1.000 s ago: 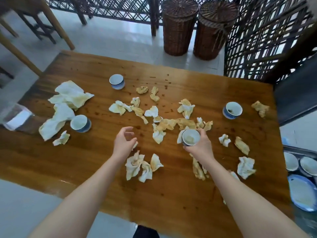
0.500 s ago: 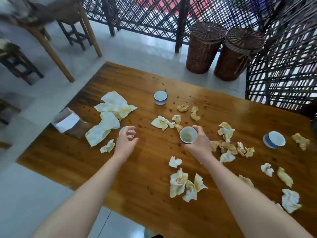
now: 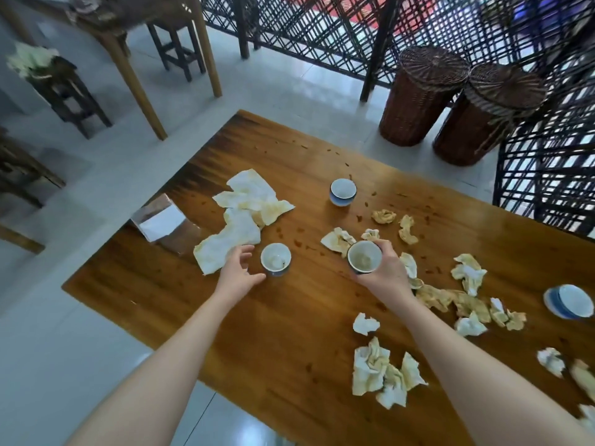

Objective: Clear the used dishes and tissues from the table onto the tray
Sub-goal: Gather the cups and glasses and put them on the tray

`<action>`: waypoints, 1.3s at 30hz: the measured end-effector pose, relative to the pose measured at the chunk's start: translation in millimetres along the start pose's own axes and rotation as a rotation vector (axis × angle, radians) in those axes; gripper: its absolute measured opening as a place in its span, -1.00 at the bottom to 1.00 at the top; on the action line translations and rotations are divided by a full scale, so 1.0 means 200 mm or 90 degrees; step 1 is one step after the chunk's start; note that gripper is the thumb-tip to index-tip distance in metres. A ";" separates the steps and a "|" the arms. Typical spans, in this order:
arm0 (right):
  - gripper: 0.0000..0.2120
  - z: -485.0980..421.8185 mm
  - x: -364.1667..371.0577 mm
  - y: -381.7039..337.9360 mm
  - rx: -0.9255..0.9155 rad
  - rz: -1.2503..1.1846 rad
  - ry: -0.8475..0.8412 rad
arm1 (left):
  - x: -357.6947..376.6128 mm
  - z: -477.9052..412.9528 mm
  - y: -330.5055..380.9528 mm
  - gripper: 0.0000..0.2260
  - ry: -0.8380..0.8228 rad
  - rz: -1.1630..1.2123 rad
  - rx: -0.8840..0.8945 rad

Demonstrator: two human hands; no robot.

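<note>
1. The right hand [image 3: 386,272] grips a white-lined held teacup [image 3: 364,257] round its side, just right of the near teacup [image 3: 275,261], which stands upright on the table [image 3: 289,349]. The left hand [image 3: 236,272], fingers spread and holding nothing, lies just left of the near teacup; whether its thumb touches the cup I cannot tell.
2. A blue-and-white far teacup [image 3: 343,192] stands beyond the near teacup and to its right; a tilted teacup [image 3: 570,300] lies far to its right.
3. Flat stained tissues [image 3: 251,201] spread just left of and beyond the near teacup; crumpled tissues [image 3: 383,371], white and yellow-brown, scatter to its right and nearer the person.
4. The table is glossy brown wood with small dark specks; pale floor tiles [image 3: 80,317] surround it. Left of and beyond the near teacup stand wooden stools [image 3: 180,49]; a dark lattice screen [image 3: 322,33] runs well beyond it.
5. The near teacup holds a small white lump; the held teacup shows pale residue. A clear tissue holder [image 3: 161,220] with white paper sits left of the near teacup; two lidded wicker baskets [image 3: 418,98] stand beyond it, to the right.
</note>
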State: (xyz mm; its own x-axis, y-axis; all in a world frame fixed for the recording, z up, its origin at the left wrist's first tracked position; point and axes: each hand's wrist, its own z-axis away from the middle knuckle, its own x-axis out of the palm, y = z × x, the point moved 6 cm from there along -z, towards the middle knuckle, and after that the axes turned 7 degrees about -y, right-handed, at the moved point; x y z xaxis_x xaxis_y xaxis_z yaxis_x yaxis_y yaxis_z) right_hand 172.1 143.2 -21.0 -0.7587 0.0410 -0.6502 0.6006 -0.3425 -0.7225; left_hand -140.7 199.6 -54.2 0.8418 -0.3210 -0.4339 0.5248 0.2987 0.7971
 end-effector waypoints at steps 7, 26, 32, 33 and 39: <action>-0.31 0.03 -0.16 0.16 0.048 0.020 0.061 | 0.20 -0.15 0.05 -0.31 -0.061 -0.022 0.009; -0.28 0.55 -0.73 0.56 0.135 -0.008 0.202 | 0.89 0.07 0.71 -0.34 -0.167 -0.058 0.210; -0.30 0.93 -0.92 0.80 0.183 -0.043 0.246 | 1.23 0.42 0.93 -0.36 -0.234 -0.070 0.282; -0.30 1.00 -0.95 0.83 0.188 -0.044 0.253 | 1.30 0.48 0.95 -0.36 -0.242 -0.074 0.285; -0.30 1.47 -1.15 1.08 0.210 -0.067 0.305 | 1.71 0.89 1.01 -0.39 -0.304 -0.098 0.320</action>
State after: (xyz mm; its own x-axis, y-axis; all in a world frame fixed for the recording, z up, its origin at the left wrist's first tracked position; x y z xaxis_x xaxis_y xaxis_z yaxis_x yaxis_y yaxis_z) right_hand 401.5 -216.3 40.9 -0.5656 0.4831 -0.6683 0.3601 -0.5844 -0.7272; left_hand 230.8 -10.6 33.4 0.5552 -0.7190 -0.4180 0.4145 -0.1965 0.8886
